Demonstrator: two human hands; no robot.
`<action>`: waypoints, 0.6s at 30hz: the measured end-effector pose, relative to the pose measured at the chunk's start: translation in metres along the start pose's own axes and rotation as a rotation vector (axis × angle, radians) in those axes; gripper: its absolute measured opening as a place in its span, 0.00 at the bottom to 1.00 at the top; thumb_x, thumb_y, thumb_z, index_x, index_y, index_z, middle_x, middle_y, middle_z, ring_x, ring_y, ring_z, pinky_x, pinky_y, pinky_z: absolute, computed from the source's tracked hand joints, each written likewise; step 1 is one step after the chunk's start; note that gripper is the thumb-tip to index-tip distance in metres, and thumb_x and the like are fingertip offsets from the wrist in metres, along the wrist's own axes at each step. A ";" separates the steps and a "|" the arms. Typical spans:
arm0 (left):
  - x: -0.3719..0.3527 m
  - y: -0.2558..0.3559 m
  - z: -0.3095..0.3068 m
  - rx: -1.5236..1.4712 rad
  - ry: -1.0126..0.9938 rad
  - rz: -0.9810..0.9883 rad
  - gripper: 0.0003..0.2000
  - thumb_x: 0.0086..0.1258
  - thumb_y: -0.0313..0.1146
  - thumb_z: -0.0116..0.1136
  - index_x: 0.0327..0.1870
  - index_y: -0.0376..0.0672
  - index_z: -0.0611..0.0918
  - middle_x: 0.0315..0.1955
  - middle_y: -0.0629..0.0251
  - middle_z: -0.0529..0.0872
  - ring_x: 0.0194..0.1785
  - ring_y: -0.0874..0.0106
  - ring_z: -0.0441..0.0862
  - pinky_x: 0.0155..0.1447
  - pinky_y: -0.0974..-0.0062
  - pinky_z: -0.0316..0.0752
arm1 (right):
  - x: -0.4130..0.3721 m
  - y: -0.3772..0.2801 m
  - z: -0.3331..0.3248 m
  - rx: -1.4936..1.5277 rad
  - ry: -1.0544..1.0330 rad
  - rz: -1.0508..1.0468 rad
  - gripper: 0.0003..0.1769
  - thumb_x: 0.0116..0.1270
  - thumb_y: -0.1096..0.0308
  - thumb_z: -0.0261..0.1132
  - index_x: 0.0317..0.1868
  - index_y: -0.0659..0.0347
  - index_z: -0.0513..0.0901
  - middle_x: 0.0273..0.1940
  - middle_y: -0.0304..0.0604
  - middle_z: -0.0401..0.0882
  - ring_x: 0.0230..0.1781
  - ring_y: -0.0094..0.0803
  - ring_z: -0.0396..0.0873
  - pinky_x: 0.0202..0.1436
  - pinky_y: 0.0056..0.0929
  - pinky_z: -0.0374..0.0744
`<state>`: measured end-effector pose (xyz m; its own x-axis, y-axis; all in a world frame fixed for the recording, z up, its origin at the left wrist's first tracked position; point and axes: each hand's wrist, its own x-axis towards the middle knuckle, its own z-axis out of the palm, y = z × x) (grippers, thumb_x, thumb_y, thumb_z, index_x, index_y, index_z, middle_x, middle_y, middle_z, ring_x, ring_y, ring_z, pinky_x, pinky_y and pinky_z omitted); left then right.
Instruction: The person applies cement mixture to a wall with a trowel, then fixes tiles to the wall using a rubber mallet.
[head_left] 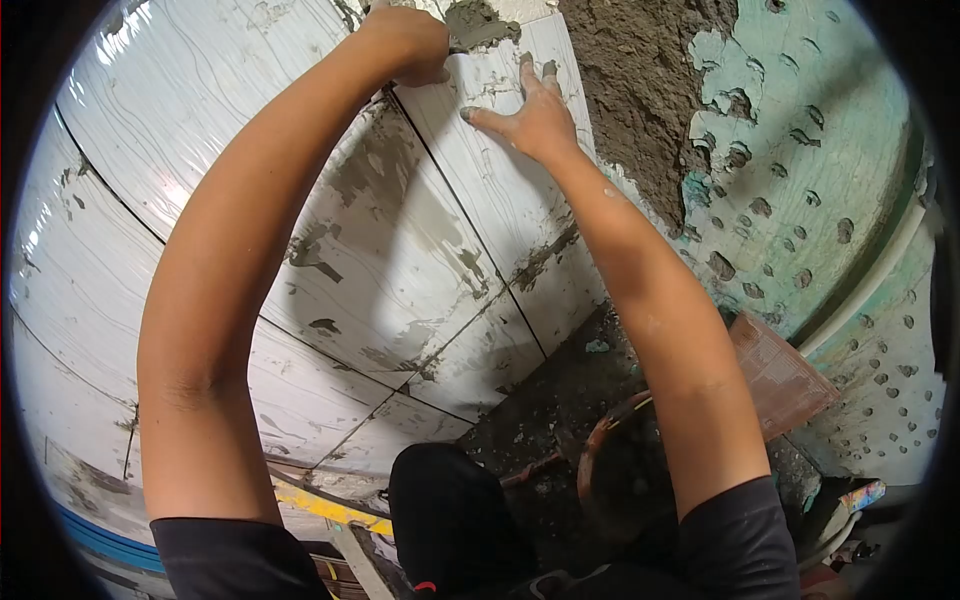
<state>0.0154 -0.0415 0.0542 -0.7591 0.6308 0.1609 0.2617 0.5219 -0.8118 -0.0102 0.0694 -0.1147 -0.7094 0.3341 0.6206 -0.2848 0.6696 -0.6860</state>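
Note:
My right hand (pixel 538 118) lies with its fingers spread on a white marbled wall tile (pixel 480 180). Grey mortar smears its fingertips. My left hand (pixel 405 45) is closed near the upper left corner of the same tile; whatever sits in its fingers is hidden. Wet mortar (pixel 480 24) shows just above the tile's top edge, between the two hands. Left of a dark vertical joint, a neighbouring tile (pixel 370 230) carries grey smears.
Rough brown mortar (pixel 640 90) covers the wall right of the tile. Beyond it stands a chipped green wall (pixel 800 180) with a pale pipe (pixel 865 285). Below are a reddish-brown tile piece (pixel 785 375), a bucket-like rim (pixel 590 455) and a yellow bar (pixel 330 505).

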 end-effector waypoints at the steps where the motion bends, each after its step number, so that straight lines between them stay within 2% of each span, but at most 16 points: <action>1: 0.000 0.000 0.000 0.005 -0.002 -0.002 0.19 0.58 0.50 0.61 0.34 0.40 0.84 0.35 0.55 0.85 0.44 0.56 0.82 0.54 0.52 0.70 | 0.000 0.000 -0.001 -0.005 -0.012 0.005 0.66 0.38 0.37 0.73 0.71 0.63 0.51 0.68 0.69 0.47 0.69 0.56 0.54 0.66 0.39 0.65; 9: 0.001 0.001 -0.002 0.014 -0.016 0.003 0.19 0.58 0.49 0.61 0.34 0.40 0.84 0.36 0.56 0.85 0.44 0.57 0.82 0.53 0.52 0.70 | 0.002 0.000 -0.004 -0.026 -0.042 0.002 0.65 0.40 0.36 0.72 0.71 0.65 0.51 0.68 0.70 0.47 0.69 0.55 0.56 0.65 0.39 0.67; 12: 0.002 0.002 -0.003 0.018 -0.031 0.000 0.19 0.58 0.49 0.61 0.34 0.40 0.84 0.36 0.56 0.85 0.45 0.57 0.81 0.53 0.52 0.69 | 0.001 0.001 -0.002 -0.042 0.008 -0.048 0.67 0.38 0.32 0.71 0.69 0.69 0.53 0.66 0.74 0.50 0.66 0.58 0.60 0.64 0.40 0.67; 15: 0.004 0.000 0.001 0.027 -0.007 -0.001 0.19 0.58 0.49 0.61 0.33 0.40 0.84 0.36 0.56 0.85 0.45 0.57 0.81 0.53 0.52 0.69 | 0.002 0.001 -0.003 -0.054 0.004 -0.045 0.67 0.38 0.32 0.70 0.69 0.69 0.52 0.66 0.73 0.49 0.66 0.58 0.59 0.64 0.40 0.67; 18: 0.003 0.001 0.000 0.030 -0.019 -0.001 0.19 0.58 0.49 0.60 0.33 0.39 0.84 0.35 0.56 0.85 0.44 0.57 0.82 0.52 0.54 0.70 | 0.001 0.000 -0.004 -0.050 -0.049 0.010 0.65 0.40 0.35 0.71 0.71 0.63 0.51 0.69 0.68 0.45 0.68 0.55 0.57 0.64 0.41 0.68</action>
<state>0.0133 -0.0388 0.0537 -0.7703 0.6194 0.1513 0.2434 0.5051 -0.8280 -0.0080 0.0724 -0.1123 -0.7430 0.3092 0.5936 -0.2457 0.6989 -0.6716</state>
